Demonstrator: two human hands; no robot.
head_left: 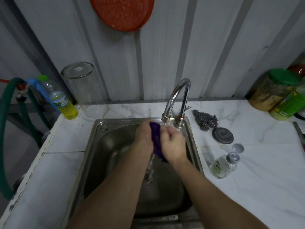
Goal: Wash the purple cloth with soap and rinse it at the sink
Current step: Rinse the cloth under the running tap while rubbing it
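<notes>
Your two hands meet over the back of the steel sink (99, 129), right under the spout of the chrome gooseneck faucet (177, 98). Your left hand (144, 133) has its fingers curled round the upper part of the purple cloth (156, 141), and your right hand (173, 146) is closed into a fist round the same cloth from the other side, so the fabric is bunched and squeezed between the two. Only a strip of the cloth shows between your hands, with its lower end hanging out below your right hand. Water runs from the spout onto your right knuckles and the cloth, and a stream of it falls from under your hands down toward the drain (148, 177) in the basin. On the white marble-pattern counter (247, 179) to your right, a steel wool scourer (205, 119) lies near the faucet base, a round dark lid (222, 135) lies flat just in front of it, and a clear pump soap dispenser (225, 164) lies near the sink's right rim. At the far right corner stands a jar with a green lid (274, 90), with a green-labelled bottle (288, 104) touching or overlapping it in front. To your left, a plastic bottle of yellow liquid (63, 103) with a green cap stands at the counter's back edge, beside an upturned clear glass jar (84, 90). A green hose (6, 129) loops down at the far left, and a red plastic tray (122, 12) hangs on the corrugated wall above.
</notes>
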